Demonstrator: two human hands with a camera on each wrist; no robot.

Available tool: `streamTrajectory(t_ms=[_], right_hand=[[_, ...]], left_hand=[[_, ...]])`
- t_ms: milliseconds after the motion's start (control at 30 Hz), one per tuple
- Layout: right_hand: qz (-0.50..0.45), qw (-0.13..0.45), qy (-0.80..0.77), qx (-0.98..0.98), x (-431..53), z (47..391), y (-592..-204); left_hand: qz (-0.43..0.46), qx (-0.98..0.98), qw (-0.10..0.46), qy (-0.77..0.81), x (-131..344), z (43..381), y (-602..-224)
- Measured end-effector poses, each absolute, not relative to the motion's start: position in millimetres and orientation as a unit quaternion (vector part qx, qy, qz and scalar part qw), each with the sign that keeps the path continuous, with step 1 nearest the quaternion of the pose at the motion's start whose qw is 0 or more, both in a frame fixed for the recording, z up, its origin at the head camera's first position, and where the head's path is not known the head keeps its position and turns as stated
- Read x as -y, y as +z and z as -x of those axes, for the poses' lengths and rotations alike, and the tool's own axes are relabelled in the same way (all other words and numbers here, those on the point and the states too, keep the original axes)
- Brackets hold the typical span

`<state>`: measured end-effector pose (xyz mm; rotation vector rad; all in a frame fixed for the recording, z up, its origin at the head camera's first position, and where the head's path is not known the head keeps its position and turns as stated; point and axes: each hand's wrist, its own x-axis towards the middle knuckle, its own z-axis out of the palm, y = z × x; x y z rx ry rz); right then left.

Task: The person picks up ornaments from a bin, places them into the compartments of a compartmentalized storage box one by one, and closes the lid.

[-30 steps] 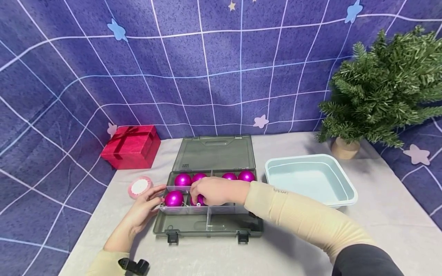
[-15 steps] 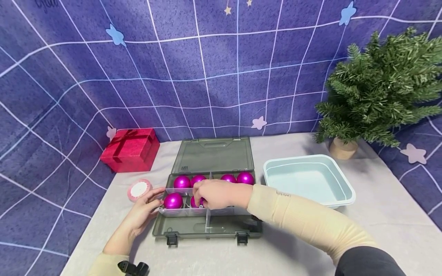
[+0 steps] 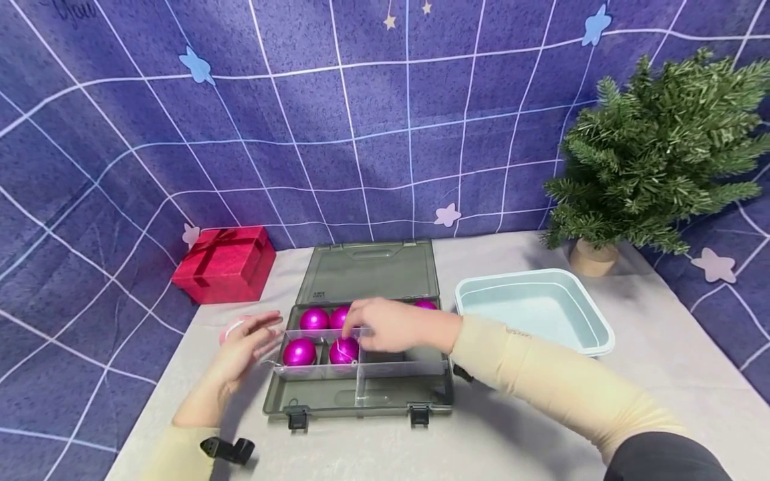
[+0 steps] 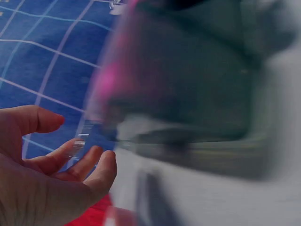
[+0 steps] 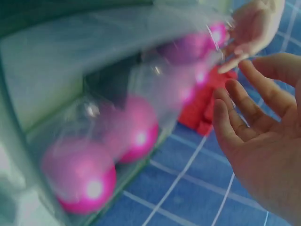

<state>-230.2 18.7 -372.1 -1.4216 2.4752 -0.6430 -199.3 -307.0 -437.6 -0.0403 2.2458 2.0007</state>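
Lower centre of the frame, a magenta ball [image 3: 344, 351] sits in the case [image 3: 315, 392] — likely light, rigid and slippery, best cupped round its sides. The right hand [image 3: 388, 325], loosely curved, seems unladen, though blur hampers; the left hand [image 3: 240, 351] — fingers spaced — grips no ball.

High, downward head view with close wrist views (case [image 3: 368, 275] in all)

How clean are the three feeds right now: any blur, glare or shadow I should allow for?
Head: mostly sharp, with a soft shadow beneath the right cream sleeve on the tabletop; left wrist: the divided plastic box is heavily smeared, the left hand far crisper; right wrist: the magenta baubles are blurred and carry white glare spots, the right hand clearer.
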Motion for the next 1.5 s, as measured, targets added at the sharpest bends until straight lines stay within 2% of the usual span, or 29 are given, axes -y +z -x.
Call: streamTrajectory(t_ms=[233, 433, 633, 800, 900, 1000, 1033, 1167, 1267, 1500], right_hand=[[0.298, 0.132, -0.465, -0.823, -62.1, 271.3, -337.0], [0.082, 0.223, -0.707, -0.666, -95.8, 312.2, -327.8], [-0.078, 0.25, -0.778, -0.572, -113.0, 346.3, -352.9], [-0.11, 0.274, -0.778, -0.555, -125.8, 394.1, -402.7], [-0.128, 0.287, -0.779, -0.543, -129.1, 411.6, -422.6], [-0.147, 0.292, -0.776, -0.54, -126.2, 408.0, -423.7], [-0.16, 0.29, -0.771, -0.543, -121.2, 397.1, -414.4], [-0.147, 0.307, -0.761, -0.553, -118.6, 383.4, -404.4], [-0.139, 0.319, -0.754, -0.558, -116.8, 380.8, -401.4], [-0.15, 0.304, -0.753, -0.564, -106.6, 379.7, -396.8]], left_hand=[[-0.033, -0.721, 0.043, 0.691, 314.6, 237.1, -396.6], [-0.03, -0.683, 0.093, 0.724, 319.7, 284.8, -381.5], [0.038, -0.68, 0.137, 0.72, 317.4, 332.3, -389.7], [0.09, -0.704, 0.17, 0.684, 308.0, 355.5, -407.8], [0.113, -0.7, 0.182, 0.681, 303.3, 362.1, -417.1], [0.119, -0.694, 0.192, 0.684, 299.5, 365.0, -422.9], [0.117, -0.693, 0.196, 0.684, 298.4, 365.6, -424.1], [0.107, -0.695, 0.211, 0.679, 294.0, 367.7, -425.2], [0.102, -0.703, 0.211, 0.671, 291.0, 370.5, -423.3], [0.113, -0.698, 0.206, 0.676, 286.3, 372.8, -414.6]])
